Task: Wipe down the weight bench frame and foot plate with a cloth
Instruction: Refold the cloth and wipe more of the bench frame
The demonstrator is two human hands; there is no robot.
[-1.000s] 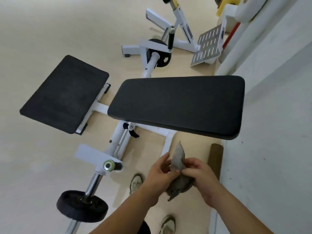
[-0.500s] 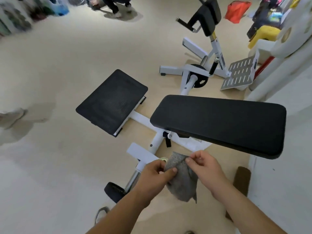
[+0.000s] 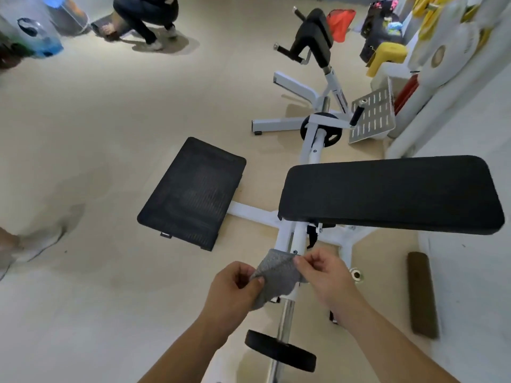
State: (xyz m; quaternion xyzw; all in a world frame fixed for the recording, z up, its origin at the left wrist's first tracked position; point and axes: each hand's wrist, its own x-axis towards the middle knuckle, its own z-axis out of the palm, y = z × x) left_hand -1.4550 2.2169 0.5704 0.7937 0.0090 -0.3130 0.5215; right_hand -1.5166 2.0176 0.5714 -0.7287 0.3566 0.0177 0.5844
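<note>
A grey cloth (image 3: 276, 275) is stretched between both hands, above the bench's white frame (image 3: 291, 236). My left hand (image 3: 235, 288) pinches its left edge and my right hand (image 3: 325, 273) pinches its upper right corner. The bench has a long black pad (image 3: 387, 192) on the right and a black textured foot plate (image 3: 193, 192) on the left, joined by a white crossbar (image 3: 250, 212). A chrome bar (image 3: 284, 322) with a black weight disc (image 3: 279, 353) runs toward me under the cloth.
A second white machine (image 3: 318, 117) with a perforated metal plate (image 3: 372, 117) stands behind the bench. A brown roll (image 3: 421, 294) lies on the floor by the white wall at right. A person (image 3: 143, 15) crouches at the far left back. Open floor lies to the left.
The view has lifted and turned left, showing more of the room. The bunched cloth has been spread open between my hands, which now hold it over the frame.
</note>
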